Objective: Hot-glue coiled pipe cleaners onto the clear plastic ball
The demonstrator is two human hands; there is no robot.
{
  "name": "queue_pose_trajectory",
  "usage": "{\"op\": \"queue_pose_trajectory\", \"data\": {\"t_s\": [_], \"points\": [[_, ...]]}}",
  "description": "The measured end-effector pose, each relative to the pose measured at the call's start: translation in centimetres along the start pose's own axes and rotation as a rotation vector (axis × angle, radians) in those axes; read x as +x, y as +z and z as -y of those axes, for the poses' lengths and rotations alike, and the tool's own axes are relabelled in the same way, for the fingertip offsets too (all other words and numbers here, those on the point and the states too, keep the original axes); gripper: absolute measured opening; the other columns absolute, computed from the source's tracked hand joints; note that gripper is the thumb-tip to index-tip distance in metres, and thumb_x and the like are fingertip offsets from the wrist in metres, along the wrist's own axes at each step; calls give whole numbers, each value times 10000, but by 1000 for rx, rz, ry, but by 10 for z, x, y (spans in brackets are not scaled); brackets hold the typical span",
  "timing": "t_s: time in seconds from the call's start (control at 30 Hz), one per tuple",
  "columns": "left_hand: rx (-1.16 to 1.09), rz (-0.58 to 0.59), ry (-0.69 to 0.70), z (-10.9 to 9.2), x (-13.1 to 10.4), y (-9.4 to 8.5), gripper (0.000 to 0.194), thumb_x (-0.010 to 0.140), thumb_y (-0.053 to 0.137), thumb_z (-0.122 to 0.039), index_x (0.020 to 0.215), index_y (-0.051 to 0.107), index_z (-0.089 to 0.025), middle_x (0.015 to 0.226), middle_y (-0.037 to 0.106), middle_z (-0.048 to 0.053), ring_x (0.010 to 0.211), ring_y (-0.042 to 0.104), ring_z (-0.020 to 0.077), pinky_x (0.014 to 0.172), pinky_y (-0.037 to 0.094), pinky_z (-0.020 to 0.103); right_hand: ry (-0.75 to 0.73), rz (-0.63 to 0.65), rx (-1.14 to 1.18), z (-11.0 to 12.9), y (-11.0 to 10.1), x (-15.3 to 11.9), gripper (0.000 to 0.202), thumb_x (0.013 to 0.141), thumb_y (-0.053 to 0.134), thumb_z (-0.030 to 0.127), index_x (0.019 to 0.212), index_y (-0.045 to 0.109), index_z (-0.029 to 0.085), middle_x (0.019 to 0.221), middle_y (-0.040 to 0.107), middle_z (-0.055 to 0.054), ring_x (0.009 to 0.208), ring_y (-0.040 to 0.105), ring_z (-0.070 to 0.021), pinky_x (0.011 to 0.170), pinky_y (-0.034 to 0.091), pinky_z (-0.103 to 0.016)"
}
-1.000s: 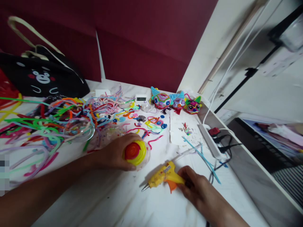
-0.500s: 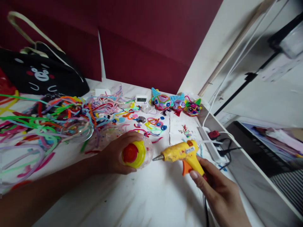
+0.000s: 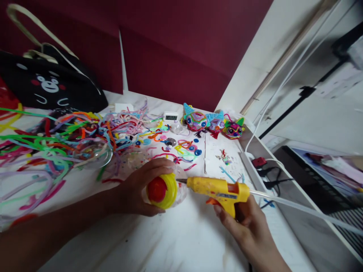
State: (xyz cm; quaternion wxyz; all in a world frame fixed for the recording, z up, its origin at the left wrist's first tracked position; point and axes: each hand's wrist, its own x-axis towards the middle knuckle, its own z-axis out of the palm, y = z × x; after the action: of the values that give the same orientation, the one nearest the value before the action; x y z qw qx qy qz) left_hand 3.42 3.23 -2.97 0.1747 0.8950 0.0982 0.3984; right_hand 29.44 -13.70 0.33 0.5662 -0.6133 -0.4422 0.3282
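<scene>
Wrapped round a clear plastic ball (image 3: 181, 187), my left hand (image 3: 141, 187) is closed. On the side of the ball that faces me are coiled pipe cleaners (image 3: 169, 190), a yellow ring around a red and orange middle. My right hand (image 3: 245, 226) grips a yellow hot glue gun (image 3: 217, 189) by its handle, a finger by the orange trigger. The gun's metal nozzle points left, close to the yellow ring; whether it touches cannot be told. A long translucent glue stick (image 3: 300, 208) juts from the gun's back.
Tangled pipe cleaners (image 3: 85, 132) cover the left of the white table, before a black bag (image 3: 51, 83). Decorated animal-face balls (image 3: 195, 120) stand at the back by a small digital clock (image 3: 171, 116). A power strip (image 3: 252, 170) with plugs lies along the right edge.
My right hand has brought the glue gun left and levelled it, so its nozzle is nearer the yellow ring. The glue stick at its back now shows. My left hand stays almost still.
</scene>
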Motion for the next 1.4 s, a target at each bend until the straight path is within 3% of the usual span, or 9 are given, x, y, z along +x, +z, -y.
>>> {"op": "queue_pose_trajectory", "data": {"t_s": [0.33, 0.6, 0.8, 1.0, 1.17, 1.4], "points": [[-71, -39, 12, -3, 3, 2, 848, 767, 840, -430, 1488, 452, -210, 1428, 593, 164, 1367, 555, 328, 1175, 476, 444, -128, 16, -124, -2, 3, 5, 197, 911, 758, 387, 1005, 649, 253, 935, 643, -13, 701, 608, -146, 553, 489, -226], [-101, -53, -37, 1, 3, 2, 909, 732, 865, -477, 1504, 448, -237, 1427, 601, 169, 1354, 566, 354, 1143, 494, 506, -140, 84, -178, -2, -1, 16, 225, 917, 737, 417, 1025, 629, 251, 988, 663, -52, 760, 653, -187, 593, 563, -251], [-90, -88, -75, 4, 14, -3, 913, 740, 843, -527, 1510, 444, -242, 1443, 581, 153, 1348, 562, 342, 1176, 462, 487, -317, 218, -297, 2, -9, 37, 118, 965, 676, 306, 1067, 692, 247, 1036, 706, -64, 804, 683, -201, 636, 582, -271], [-94, -78, -73, 4, 28, -12, 918, 728, 859, -515, 1506, 446, -261, 1441, 567, 155, 1332, 563, 353, 1162, 467, 507, -546, 337, -452, 11, -17, 59, 193, 970, 661, 235, 1158, 687, 268, 1129, 713, -59, 1063, 698, -235, 872, 593, -299], [-103, -106, -52, 4, 34, -4, 903, 739, 851, -514, 1502, 444, -252, 1447, 563, 160, 1340, 558, 359, 1155, 469, 517, -500, 374, -447, 20, -15, 60, 164, 996, 623, 283, 1150, 672, 259, 1101, 718, -68, 1034, 725, -221, 875, 606, -273], [-171, -88, -20, 7, 28, 12, 945, 695, 878, -439, 1495, 437, -199, 1447, 544, 184, 1331, 550, 385, 1164, 456, 534, -404, 345, -408, 4, -19, 49, 224, 967, 642, 319, 1179, 685, 260, 1011, 762, -60, 873, 758, -226, 747, 619, -269]]}}
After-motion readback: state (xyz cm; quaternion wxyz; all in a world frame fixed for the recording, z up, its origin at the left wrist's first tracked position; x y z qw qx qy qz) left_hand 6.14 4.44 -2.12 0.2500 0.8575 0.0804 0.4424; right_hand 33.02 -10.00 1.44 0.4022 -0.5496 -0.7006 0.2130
